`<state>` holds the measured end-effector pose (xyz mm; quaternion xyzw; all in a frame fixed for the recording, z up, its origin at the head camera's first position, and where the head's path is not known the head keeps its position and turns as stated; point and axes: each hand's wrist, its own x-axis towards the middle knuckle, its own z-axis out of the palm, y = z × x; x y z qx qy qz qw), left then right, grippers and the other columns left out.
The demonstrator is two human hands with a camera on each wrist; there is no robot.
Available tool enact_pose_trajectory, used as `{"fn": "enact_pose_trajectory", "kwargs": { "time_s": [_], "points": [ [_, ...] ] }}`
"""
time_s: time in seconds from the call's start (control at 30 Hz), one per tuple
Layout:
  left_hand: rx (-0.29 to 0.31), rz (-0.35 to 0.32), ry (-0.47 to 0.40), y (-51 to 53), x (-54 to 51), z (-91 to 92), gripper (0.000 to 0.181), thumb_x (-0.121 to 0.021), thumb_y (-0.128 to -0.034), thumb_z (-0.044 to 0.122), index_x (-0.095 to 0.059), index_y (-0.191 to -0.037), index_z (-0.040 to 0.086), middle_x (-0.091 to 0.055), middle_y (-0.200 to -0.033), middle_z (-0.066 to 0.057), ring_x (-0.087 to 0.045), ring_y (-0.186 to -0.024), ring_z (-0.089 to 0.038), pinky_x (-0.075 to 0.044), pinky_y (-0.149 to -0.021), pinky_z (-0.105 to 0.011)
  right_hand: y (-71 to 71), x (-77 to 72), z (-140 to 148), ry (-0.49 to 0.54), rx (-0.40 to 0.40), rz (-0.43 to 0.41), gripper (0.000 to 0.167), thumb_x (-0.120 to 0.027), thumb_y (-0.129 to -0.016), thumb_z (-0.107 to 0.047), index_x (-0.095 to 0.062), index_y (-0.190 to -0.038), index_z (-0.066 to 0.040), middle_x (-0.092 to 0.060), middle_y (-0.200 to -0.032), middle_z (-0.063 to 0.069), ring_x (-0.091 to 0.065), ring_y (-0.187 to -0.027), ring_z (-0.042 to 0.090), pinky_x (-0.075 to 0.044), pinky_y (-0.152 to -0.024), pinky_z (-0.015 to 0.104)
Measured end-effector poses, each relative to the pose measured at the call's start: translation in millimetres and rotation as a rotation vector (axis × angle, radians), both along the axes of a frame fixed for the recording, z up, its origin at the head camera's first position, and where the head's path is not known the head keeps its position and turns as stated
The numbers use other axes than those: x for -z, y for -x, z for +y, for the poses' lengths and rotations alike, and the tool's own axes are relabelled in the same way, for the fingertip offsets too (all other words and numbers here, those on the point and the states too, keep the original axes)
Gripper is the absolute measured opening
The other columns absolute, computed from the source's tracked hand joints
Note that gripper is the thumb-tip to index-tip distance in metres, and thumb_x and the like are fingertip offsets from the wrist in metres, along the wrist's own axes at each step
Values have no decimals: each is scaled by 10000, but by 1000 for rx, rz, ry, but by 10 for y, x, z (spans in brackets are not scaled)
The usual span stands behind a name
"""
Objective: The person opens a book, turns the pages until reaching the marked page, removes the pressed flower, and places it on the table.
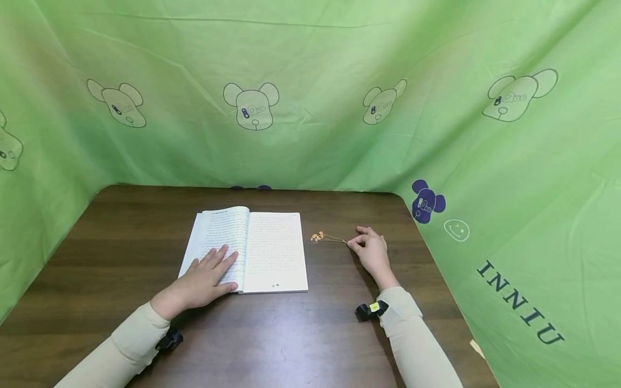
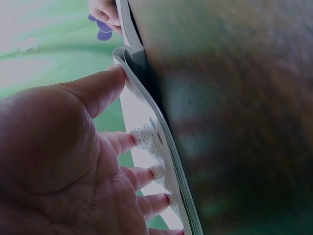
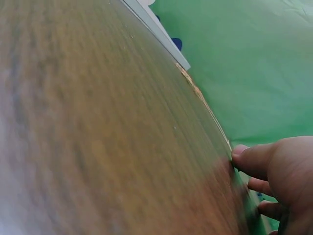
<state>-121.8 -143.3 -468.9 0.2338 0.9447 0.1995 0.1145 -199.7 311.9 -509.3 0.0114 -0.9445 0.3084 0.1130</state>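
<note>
An open book (image 1: pixel 274 248) lies on the brown table, its left pages bulging up near the spine. Spread over the lower part of the left page, my left hand (image 1: pixel 204 277) presses it down with straight fingers; in the left wrist view the thumb (image 2: pixel 105 88) touches the page near the spine. To the right of the book, my right hand (image 1: pixel 371 252) pinches the stem end of a small dried flower sprig (image 1: pixel 320 236). The sprig's orange blossoms point left, towards the book. In the right wrist view the thin stems (image 3: pixel 210 112) run to the thumb tip.
A dark wooden table (image 1: pixel 291 339) carries everything. Green cloth (image 1: pixel 310 145) printed with bear heads hangs behind it and along both sides. Each sleeved forearm wears a small black camera, such as the right one (image 1: pixel 371 310).
</note>
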Motion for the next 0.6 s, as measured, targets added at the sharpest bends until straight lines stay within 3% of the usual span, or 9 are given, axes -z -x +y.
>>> {"fn": "enact_pose_trajectory", "kwargs": {
  "time_s": [0.23,0.43,0.6],
  "points": [
    [-5,-9,-3,18,43,-13,785,-588,-1007,508,-307,-1619,104,-192,-1683,-233,-174,-1525,-519,-169,-1118,-783,2,26,13,0,5,9,151,-768,-918,-197,-801,-876,-56,-641,-1388,167,-427,-1442,433,-126,-1206,665],
    [-21,-1,-3,50,144,-31,789,-565,-1011,530,-275,-1633,142,-157,-1704,-186,-141,-1549,-478,-155,-1133,-775,17,32,22,10,4,7,149,-769,-917,-197,-802,-880,-56,-643,-1386,162,-430,-1443,422,-121,-1212,658],
    [-18,-3,-10,50,147,-43,808,-553,-1003,570,-275,-1634,150,-161,-1702,-190,-140,-1545,-487,-147,-1128,-781,13,22,20,14,-1,2,132,-771,-917,-183,-803,-878,-60,-642,-1384,167,-430,-1442,425,-121,-1210,663]
  ]
}}
